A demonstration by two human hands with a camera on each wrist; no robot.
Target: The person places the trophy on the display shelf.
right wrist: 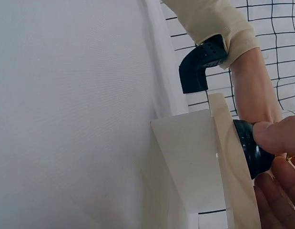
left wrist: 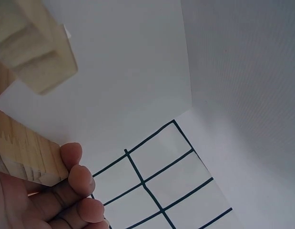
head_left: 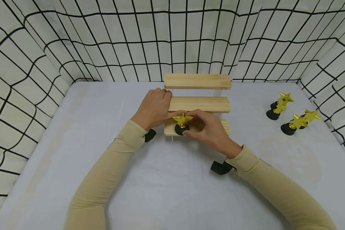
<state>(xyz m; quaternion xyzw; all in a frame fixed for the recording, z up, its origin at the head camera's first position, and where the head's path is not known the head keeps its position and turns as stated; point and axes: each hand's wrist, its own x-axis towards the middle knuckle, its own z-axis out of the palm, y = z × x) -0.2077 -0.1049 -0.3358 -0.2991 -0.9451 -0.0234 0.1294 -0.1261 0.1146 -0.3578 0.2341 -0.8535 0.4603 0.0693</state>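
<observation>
A three-tier stand with pale wooden boards is at the middle of the table. My left hand point(head_left: 153, 107) is at the left end of its middle board point(head_left: 201, 104), and in the left wrist view the fingers point(left wrist: 82, 180) curl round a board's end point(left wrist: 30, 155). A gold star trophy point(head_left: 183, 119) with a black base stands upright at the left part of the lowest board point(head_left: 225, 126). My right hand point(head_left: 210, 129) pinches it between thumb and fingers. Close up in the right wrist view, the black base point(right wrist: 249, 145) is against the board point(right wrist: 228, 157).
Several more gold star trophies point(head_left: 298, 122) stand on the white-covered table point(head_left: 178, 185) at the right. The stand's top board point(head_left: 197, 81) is at the back, and a white side panel point(right wrist: 188, 148) supports the boards. Black wire grid point(head_left: 187, 41) encloses the back and sides.
</observation>
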